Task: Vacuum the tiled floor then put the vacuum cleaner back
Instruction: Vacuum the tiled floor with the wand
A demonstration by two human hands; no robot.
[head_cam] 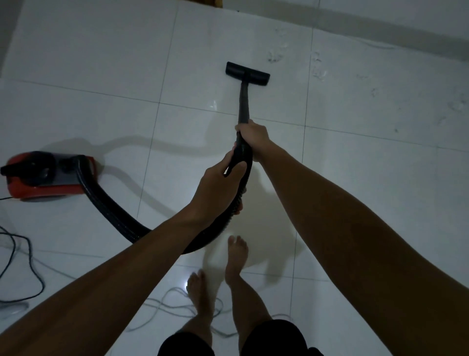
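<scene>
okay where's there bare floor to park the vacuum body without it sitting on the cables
Bare tile lies up left, between the vacuum body and the far wall, and on the right beside the right hand. Crowded: cables loop at the left edge and around the feet; the hose crosses the middle.

A grey cable (177, 307) lies in loose loops at about 6 o'clock, beside two bare feet (236, 256). The feet stand one ahead of the other below dark shorts (274, 338). A pale wall base (380, 22) runs across at 1 o'clock. At 12 o'clock, on the top edge, sits a brownish thing (215, 2), perhaps wood; too little shows.
</scene>
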